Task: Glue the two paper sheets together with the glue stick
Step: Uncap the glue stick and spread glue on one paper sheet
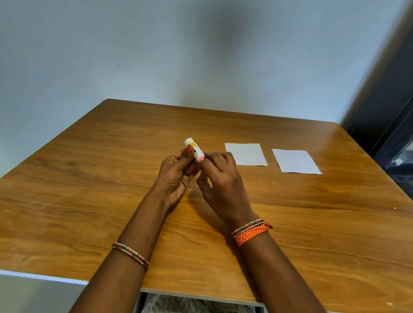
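A small white glue stick (193,149) with a pink end is held above the middle of the wooden table (100,197). My left hand (177,176) grips its body, thumb and fingers curled round it. My right hand (219,179) pinches the pink end with its fingertips. Two small white paper sheets lie flat to the right, side by side and apart: the nearer sheet (246,153) just beyond my right hand, the other sheet (295,161) further right.
The table stands against a pale wall (159,43). A dark door frame (405,97) rises at the right. The table's white front edge (33,275) runs near my body.
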